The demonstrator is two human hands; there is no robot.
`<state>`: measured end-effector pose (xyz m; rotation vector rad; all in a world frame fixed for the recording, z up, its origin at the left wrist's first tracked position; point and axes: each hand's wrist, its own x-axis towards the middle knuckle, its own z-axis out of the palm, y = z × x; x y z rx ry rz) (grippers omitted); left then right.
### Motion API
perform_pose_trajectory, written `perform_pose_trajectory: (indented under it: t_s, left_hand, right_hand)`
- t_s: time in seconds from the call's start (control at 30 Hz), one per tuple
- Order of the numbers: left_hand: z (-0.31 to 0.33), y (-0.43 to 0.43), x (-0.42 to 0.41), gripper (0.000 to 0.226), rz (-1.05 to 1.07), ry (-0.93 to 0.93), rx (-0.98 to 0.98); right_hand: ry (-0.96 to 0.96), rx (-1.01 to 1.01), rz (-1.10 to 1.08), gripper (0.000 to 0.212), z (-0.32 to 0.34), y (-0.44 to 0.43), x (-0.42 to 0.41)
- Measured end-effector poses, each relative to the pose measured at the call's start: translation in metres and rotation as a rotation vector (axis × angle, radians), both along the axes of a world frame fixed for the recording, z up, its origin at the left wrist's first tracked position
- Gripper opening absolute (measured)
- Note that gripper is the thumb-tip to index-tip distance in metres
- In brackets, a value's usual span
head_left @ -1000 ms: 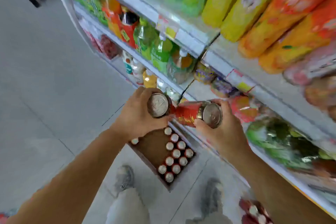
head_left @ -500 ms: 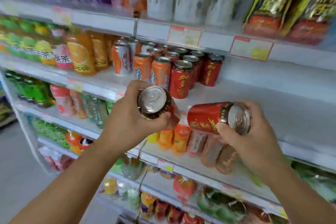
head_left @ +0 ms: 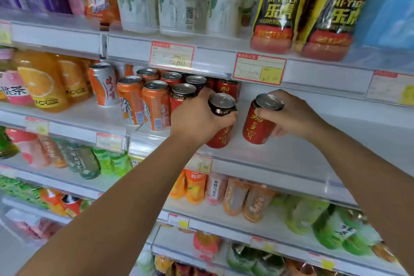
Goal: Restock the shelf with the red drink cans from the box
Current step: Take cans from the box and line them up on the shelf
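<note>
My left hand [head_left: 197,116] grips a red drink can [head_left: 220,134] upright, its base on or just above the white shelf [head_left: 291,152], right beside the red cans standing there [head_left: 227,87]. My right hand [head_left: 291,114] holds a second red can [head_left: 256,125] by its rim and far side, upright and slightly tilted, a short gap to the right of the first. Both cans have silver tops and gold lettering. The box is out of view.
Orange cans [head_left: 143,102] and orange juice bottles [head_left: 42,83] fill the shelf to the left. The white shelf stretches bare to the right of my hands. Price tags [head_left: 171,55] hang on the shelf edge above. Bottled drinks crowd the shelves above and below.
The view rose from the box on the floor to the shelf. Both hands carried their cans forward and turned them upright onto the white shelf beside the red cans.
</note>
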<state>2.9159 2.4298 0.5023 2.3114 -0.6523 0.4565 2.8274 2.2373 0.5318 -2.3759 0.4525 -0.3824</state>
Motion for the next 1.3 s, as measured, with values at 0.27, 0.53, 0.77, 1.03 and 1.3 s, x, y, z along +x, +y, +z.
perform_pose_trajectory:
  t_s: [0.27,0.53,0.77,1.03,1.3]
  left_hand:
    - [-0.018,-0.012,0.007,0.082,-0.094,0.138,-0.103]
    - [-0.043,0.006,-0.004,0.076,-0.136,0.208,-0.287]
    - [-0.035,0.062,-0.008,0.053,-0.117,0.219,-0.515]
    - [-0.048,0.091,-0.004,0.061,-0.077,0.256,-0.479]
    - [-0.041,0.071,-0.007,0.058,-0.178,0.255,-0.484]
  right_hand:
    - [0.052,0.097,0.131,0.026,-0.011,-0.018,0.019]
    - [-0.112,0.243,0.15,0.061,-0.042,-0.017,0.025]
    - [-0.213,0.191,0.138,0.06,-0.057,0.009,0.07]
    - [-0.306,0.164,0.066,0.046,-0.068,0.022,0.103]
    - [-0.397,0.161,0.058,0.058,-0.056,0.044,0.072]
